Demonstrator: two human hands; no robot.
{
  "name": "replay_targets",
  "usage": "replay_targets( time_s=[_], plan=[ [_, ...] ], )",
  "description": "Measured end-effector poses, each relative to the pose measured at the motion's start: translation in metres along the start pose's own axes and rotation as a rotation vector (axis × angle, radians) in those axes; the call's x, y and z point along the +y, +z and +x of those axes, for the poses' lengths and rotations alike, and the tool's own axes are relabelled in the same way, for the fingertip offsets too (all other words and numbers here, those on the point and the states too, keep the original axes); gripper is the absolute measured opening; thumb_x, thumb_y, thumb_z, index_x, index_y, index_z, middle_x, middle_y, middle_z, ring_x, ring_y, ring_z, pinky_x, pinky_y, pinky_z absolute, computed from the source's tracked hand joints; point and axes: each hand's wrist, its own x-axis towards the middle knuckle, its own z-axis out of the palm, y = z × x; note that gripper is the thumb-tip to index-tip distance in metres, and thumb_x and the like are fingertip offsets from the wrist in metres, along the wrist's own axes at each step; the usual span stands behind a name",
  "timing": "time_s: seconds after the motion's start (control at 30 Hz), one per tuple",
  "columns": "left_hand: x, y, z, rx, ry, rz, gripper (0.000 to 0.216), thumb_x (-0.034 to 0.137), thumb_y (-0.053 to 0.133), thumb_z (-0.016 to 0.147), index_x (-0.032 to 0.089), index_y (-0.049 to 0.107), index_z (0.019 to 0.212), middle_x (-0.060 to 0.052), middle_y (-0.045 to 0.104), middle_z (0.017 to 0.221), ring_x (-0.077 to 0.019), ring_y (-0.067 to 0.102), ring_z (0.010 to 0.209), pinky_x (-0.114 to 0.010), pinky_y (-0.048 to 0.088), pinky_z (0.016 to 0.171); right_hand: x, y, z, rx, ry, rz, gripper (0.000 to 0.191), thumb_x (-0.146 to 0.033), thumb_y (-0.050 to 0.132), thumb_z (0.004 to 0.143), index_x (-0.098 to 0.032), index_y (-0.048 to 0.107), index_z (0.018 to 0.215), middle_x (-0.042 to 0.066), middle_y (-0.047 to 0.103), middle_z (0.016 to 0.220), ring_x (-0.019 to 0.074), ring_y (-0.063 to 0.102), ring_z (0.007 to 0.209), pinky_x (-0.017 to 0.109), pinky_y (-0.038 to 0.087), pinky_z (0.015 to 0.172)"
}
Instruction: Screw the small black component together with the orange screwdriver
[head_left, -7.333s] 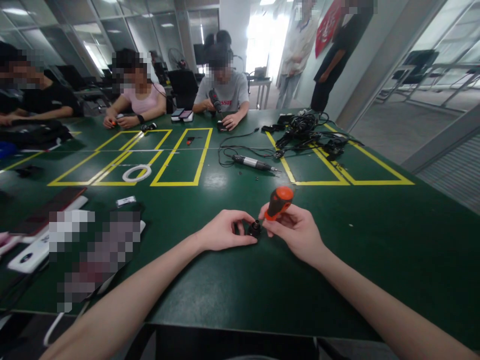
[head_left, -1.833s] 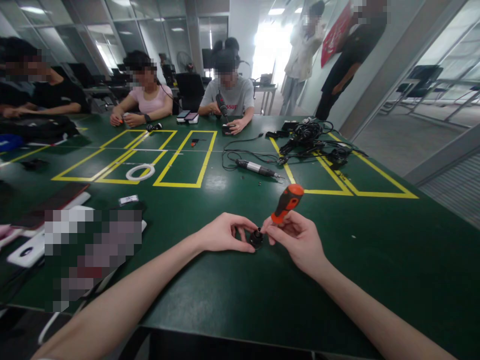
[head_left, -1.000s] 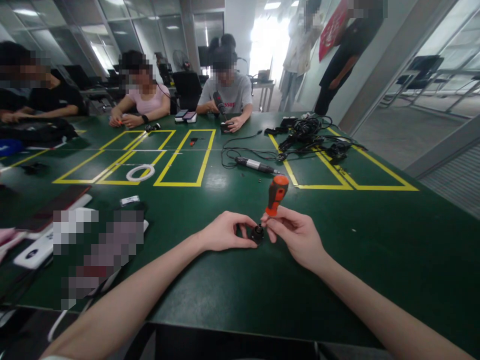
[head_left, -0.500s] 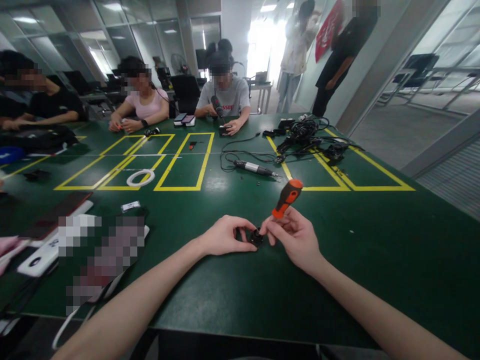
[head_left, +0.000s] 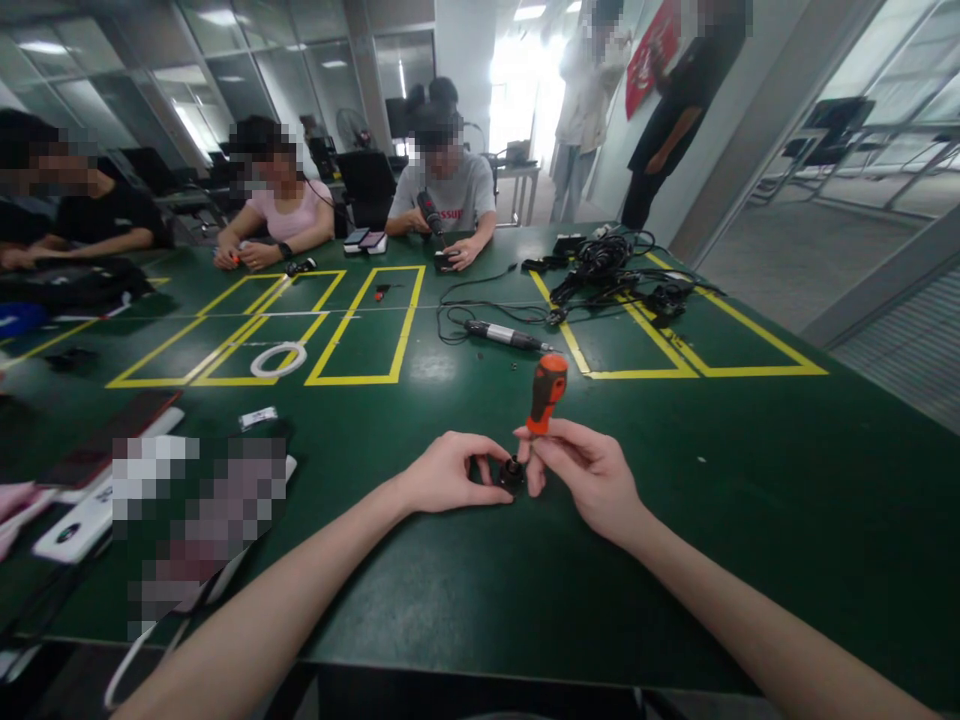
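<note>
My left hand [head_left: 456,472] is closed around a small black round part [head_left: 512,474] resting on the green table [head_left: 420,590]. Thumb and fingers pinch it from the left side. Just right of it, my right hand [head_left: 581,475] grips a screwdriver [head_left: 548,393] with an orange and black handle. The handle stands nearly upright above the fingers, which hold it low near the shaft. Most of the shaft and the tip are hidden by the fingers, so I cannot tell whether the tip touches the black part.
Ahead lies a corded electric screwdriver [head_left: 506,335], with a heap of black cables [head_left: 604,265] behind it. A white ring [head_left: 278,359] sits on yellow tape lines. Phones and a white power strip [head_left: 82,522] lie at left. A person [head_left: 446,190] opposite holds a drill [head_left: 430,212].
The screwdriver has swung from leaning right to nearly upright, its handle moving left. My right fingers have shifted slightly around it. My left hand and the black part stay in place.
</note>
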Motion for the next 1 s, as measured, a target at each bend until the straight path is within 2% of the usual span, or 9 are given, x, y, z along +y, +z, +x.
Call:
replay_targets(
  time_s=[0.07,0.17,0.37,0.57,0.7,0.83,1.0],
  plan=[
    [-0.0002,0.0001,0.0001,0.004,-0.006,0.000,0.037,0.035,0.087,0.074,0.014,0.077,0.103,-0.001,0.074,0.077,-0.0125,0.067,0.069,-0.021,0.047,0.063,0.0002,0.0004,-0.0008,0.011,-0.002,0.017,0.038,-0.056,0.075,0.090,-0.019,0.068,0.093,0.002,0.070,0.072,0.0122,0.063,0.048,0.026,0.055,0.047],
    [-0.0001,0.0006,0.0001,0.006,-0.003,-0.001,0.036,0.034,0.086,0.074,0.013,0.077,0.103,-0.001,0.074,0.077,-0.0118,0.066,0.068,-0.020,0.047,0.063,-0.0016,0.0009,-0.0014,0.039,0.008,-0.017,0.038,-0.054,0.079,0.087,-0.021,0.061,0.086,0.001,0.070,0.069,0.0117,0.061,0.047,0.025,0.054,0.048],
    [0.0001,0.0011,0.0002,0.005,0.007,-0.017,0.038,0.033,0.086,0.074,0.014,0.077,0.105,-0.001,0.074,0.079,-0.0117,0.066,0.067,-0.020,0.047,0.062,-0.0048,-0.0004,-0.0002,0.023,-0.029,-0.023,0.039,-0.051,0.082,0.085,-0.019,0.063,0.071,-0.001,0.063,0.066,0.0113,0.059,0.048,0.027,0.052,0.050],
    [-0.0007,0.0007,0.0002,-0.004,0.019,-0.003,0.035,0.035,0.086,0.075,0.014,0.077,0.101,-0.001,0.074,0.081,-0.0119,0.067,0.070,-0.020,0.047,0.064,-0.0042,-0.0013,-0.0025,-0.054,-0.011,-0.041,0.038,-0.055,0.069,0.095,-0.018,0.072,0.085,0.003,0.069,0.070,0.0130,0.062,0.049,0.027,0.053,0.051],
    [-0.0005,0.0006,0.0007,0.003,0.019,0.007,0.036,0.035,0.087,0.074,0.014,0.077,0.102,0.000,0.074,0.078,-0.0118,0.067,0.068,-0.021,0.048,0.065,-0.0033,-0.0012,-0.0042,0.016,-0.039,-0.108,0.036,-0.055,0.072,0.093,-0.020,0.066,0.091,0.003,0.071,0.071,0.0137,0.062,0.052,0.028,0.055,0.054],
    [-0.0003,0.0011,0.0014,0.011,0.027,0.022,0.037,0.035,0.087,0.074,0.014,0.077,0.103,0.000,0.074,0.077,-0.0119,0.067,0.068,-0.021,0.048,0.065,-0.0012,-0.0016,-0.0031,0.074,-0.052,-0.151,0.037,-0.054,0.074,0.092,-0.020,0.060,0.086,0.002,0.070,0.069,0.0128,0.060,0.052,0.027,0.054,0.054],
    [-0.0010,0.0015,0.0015,0.014,0.057,0.000,0.036,0.034,0.087,0.074,0.014,0.077,0.103,0.001,0.074,0.077,-0.0106,0.065,0.064,-0.021,0.048,0.064,-0.0028,-0.0025,-0.0007,0.074,-0.137,-0.216,0.029,-0.045,0.079,0.089,-0.019,0.069,0.080,0.001,0.065,0.073,0.0119,0.058,0.053,0.027,0.052,0.052]
  ],
)
